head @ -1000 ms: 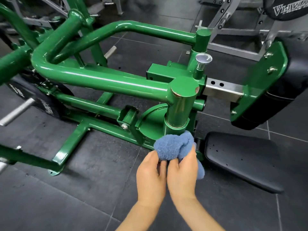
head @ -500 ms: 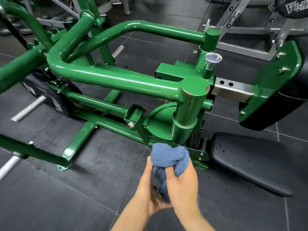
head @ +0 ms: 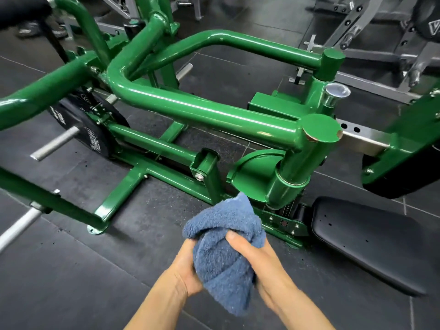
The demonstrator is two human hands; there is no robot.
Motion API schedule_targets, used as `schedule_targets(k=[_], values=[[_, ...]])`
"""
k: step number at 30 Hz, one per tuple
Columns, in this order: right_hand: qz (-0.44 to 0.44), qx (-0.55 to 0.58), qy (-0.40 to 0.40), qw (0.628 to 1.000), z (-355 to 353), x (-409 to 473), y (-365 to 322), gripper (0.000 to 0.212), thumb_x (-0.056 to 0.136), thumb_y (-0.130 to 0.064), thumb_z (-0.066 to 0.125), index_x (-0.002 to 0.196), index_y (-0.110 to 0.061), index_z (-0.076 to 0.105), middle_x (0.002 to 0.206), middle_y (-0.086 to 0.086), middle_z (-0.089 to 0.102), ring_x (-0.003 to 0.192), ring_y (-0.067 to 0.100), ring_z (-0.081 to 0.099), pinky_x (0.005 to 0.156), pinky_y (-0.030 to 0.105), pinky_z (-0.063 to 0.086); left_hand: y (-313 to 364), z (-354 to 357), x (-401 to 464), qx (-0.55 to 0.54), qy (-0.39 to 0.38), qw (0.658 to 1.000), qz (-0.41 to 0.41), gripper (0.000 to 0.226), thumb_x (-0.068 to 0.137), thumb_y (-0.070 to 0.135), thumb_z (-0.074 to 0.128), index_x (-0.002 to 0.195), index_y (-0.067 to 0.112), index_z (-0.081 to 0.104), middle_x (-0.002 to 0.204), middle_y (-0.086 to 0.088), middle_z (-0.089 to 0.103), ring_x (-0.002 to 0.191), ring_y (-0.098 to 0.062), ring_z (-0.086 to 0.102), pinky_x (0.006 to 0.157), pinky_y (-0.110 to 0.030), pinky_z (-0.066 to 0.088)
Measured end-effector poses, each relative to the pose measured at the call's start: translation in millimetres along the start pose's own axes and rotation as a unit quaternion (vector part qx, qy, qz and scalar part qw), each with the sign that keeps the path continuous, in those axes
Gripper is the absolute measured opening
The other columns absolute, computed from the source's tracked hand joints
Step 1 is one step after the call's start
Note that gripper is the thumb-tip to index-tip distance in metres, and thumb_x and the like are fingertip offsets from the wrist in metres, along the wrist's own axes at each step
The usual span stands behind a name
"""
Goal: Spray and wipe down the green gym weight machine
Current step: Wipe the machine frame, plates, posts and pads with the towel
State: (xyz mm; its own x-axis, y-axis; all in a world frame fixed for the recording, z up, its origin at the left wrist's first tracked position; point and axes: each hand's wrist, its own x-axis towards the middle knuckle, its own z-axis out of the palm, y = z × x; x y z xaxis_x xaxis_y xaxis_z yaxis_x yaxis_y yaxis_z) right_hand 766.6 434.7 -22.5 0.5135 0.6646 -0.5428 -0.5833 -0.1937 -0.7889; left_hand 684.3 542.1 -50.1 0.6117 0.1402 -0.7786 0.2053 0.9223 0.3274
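A blue terry cloth [head: 221, 244] is bunched up between both hands at the lower middle of the head view. My left hand [head: 184, 270] cups it from the left and below. My right hand [head: 259, 263] grips it from the right, thumb laid across the front. The cloth is held in the air in front of the green weight machine [head: 202, 110], just short of its upright pivot post [head: 300, 170] and not touching the frame. No spray bottle is in view.
A black seat pad [head: 371, 241] lies on the floor at the right, and a black back pad [head: 404, 172] sits above it on a green plate. A black weight plate [head: 90, 129] hangs on the left. Grey gym racks [head: 371, 39] stand behind. Dark rubber floor tiles [head: 71, 270] surround the frame.
Both hands have drawn the cloth back from the pivot post toward me and regathered it. My view has shifted left, so the machine sits further right.
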Motion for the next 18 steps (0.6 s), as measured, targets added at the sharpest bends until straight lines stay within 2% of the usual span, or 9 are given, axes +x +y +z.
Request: schedule_targets(k=[2,4,5,6,8,10,11,14,18], values=[[-0.033,-0.005,-0.011,0.999,5,0,-5,0.048,0.069,-0.016,0.080,0.113,-0.019,0.061,0.099,-0.009,0.074,0.094,0.008,0.069,0.086,0.025,0.054,11,1,0,0.036,0.005,0.999,-0.002,0.040,0.082,0.033,0.052,0.074,0.002,0.075,0.090,-0.021,0.072,0.077,-0.032,0.070,0.079,-0.042,0.048],[-0.153,-0.128,0.075,0.977,12,3,-13,0.038,0.077,0.000,0.071,0.102,-0.027,0.059,0.092,-0.019,0.070,0.087,-0.001,0.065,0.075,0.013,0.049,22,3,0,0.036,0.028,0.998,0.039,0.036,0.075,0.034,0.057,0.090,0.006,0.073,0.101,-0.018,0.071,0.090,-0.032,0.067,0.084,-0.042,0.050],[-0.240,-0.217,0.133,0.937,18,3,-21,0.039,0.075,-0.001,0.068,0.099,-0.029,0.057,0.095,-0.021,0.067,0.091,-0.001,0.062,0.077,0.014,0.047,28,0,7,0.019,0.053,0.997,0.062,0.037,0.074,0.035,0.057,0.098,0.010,0.069,0.106,-0.013,0.070,0.095,-0.030,0.065,0.086,-0.042,0.051],[-0.327,-0.307,0.185,0.875,25,6,-28,0.044,0.069,-0.005,0.066,0.103,-0.030,0.055,0.103,-0.021,0.063,0.100,0.004,0.058,0.084,0.019,0.045,36,-2,12,0.005,0.078,0.993,0.085,0.034,0.078,0.036,0.055,0.104,0.016,0.065,0.107,-0.009,0.068,0.098,-0.028,0.063,0.089,-0.042,0.048],[-0.442,-0.469,0.240,0.725,26,21,-35,0.067,0.057,-0.007,0.065,0.120,-0.024,0.051,0.123,-0.005,0.054,0.117,0.021,0.048,0.098,0.038,0.041,48,0,19,0.010,0.126,0.985,0.115,0.033,0.091,0.040,0.046,0.116,0.022,0.058,0.113,-0.004,0.064,0.110,-0.024,0.057,0.099,-0.046,0.038],[-0.424,-0.608,0.266,0.617,31,47,-48,0.081,0.056,-0.009,0.072,0.132,-0.013,0.046,0.133,0.014,0.049,0.122,0.038,0.045,0.102,0.051,0.039,59,5,26,0.039,0.135,0.984,0.113,0.047,0.097,0.044,0.040,0.133,0.018,0.053,0.130,-0.004,0.058,0.124,-0.023,0.051,0.102,-0.045,0.034],[-0.361,-0.673,0.268,0.588,36,60,-56,0.084,0.058,-0.015,0.076,0.135,-0.009,0.044,0.135,0.020,0.048,0.122,0.042,0.046,0.101,0.052,0.040,63,10,30,0.049,0.126,0.984,0.112,0.050,0.098,0.046,0.038,0.136,0.016,0.051,0.135,-0.004,0.055,0.126,-0.022,0.049,0.100,-0.043,0.035],[-0.151,-0.774,0.214,0.576,59,99,-75,0.073,0.073,-0.039,0.065,0.135,-0.011,0.040,0.136,0.020,0.043,0.123,0.039,0.043,0.098,0.045,0.038,75,22,37,0.067,0.092,0.989,0.094,0.054,0.099,0.052,0.034,0.137,0.017,0.050,0.137,-0.006,0.054,0.128,-0.023,0.048,0.101,-0.042,0.037],[-0.190,-0.808,0.170,0.531,55,100,-69,0.041,0.069,-0.031,0.066,0.106,-0.017,0.057,0.102,0.007,0.061,0.094,0.030,0.060,0.077,0.037,0.044,84,22,40,0.080,0.081,0.991,0.063,0.057,0.098,0.055,0.034,0.135,0.014,0.051,0.136,-0.009,0.055,0.124,-0.026,0.051,0.109,-0.046,0.037]])
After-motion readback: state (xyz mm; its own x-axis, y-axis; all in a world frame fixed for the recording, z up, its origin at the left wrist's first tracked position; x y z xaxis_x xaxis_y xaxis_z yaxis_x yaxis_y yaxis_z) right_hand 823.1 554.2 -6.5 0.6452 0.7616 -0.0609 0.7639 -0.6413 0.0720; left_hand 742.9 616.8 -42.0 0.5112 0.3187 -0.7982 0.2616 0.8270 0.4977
